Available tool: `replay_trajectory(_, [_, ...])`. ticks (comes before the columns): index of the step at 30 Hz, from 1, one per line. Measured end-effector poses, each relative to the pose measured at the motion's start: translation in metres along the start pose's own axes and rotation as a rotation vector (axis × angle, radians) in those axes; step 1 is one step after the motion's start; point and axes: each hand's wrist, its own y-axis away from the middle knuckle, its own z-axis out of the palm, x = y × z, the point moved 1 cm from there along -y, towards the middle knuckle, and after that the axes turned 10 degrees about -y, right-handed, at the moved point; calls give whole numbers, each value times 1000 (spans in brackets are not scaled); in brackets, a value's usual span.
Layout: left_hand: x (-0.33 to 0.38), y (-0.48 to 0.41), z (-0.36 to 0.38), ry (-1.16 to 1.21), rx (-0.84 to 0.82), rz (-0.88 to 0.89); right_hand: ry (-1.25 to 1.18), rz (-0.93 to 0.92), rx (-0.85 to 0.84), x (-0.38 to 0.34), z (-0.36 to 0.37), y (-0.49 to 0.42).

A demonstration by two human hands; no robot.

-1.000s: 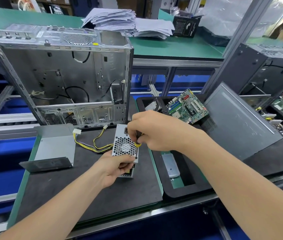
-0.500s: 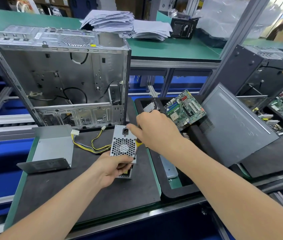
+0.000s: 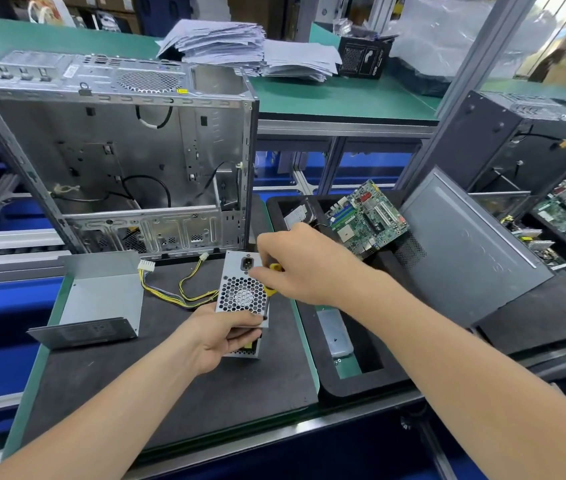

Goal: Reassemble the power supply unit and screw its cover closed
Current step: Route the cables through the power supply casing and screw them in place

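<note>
Our left fingers [image 3: 229, 320] clamp the PSU [image 3: 240, 292] upright on the bench [image 3: 205, 393]; right fingers [image 3: 274, 251] wrap the screwdriver [image 3: 269, 290], its tip below them at the PSU corner. We risk cam-out if the shaft tilts.

Power supply [image 3: 242, 294] before chassis [image 3: 115, 161]

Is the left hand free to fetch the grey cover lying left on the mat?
Probably not yet: the left hand grips the power supply; only mat lies between it and the cover.

Black mat [image 3: 205, 393]: open chassis [image 3: 118, 161], grey cover [image 3: 101, 299], yellow cables [image 3: 184, 293].
</note>
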Motion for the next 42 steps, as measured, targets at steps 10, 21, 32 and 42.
replay_trajectory(10, [2,2,2,-18,11,-3,33,-38,-98,-4,-10,-3])
replay_trajectory(21, [4,4,3,-49,1,-22,-156,61,46,3,0,-2])
replay_trajectory(32, [5,6,6,-56,30,-6,-32,41,77,2,-1,-5])
replay_trajectory(42, [5,3,8,-78,37,-13,-8,-117,-118,5,-8,-3])
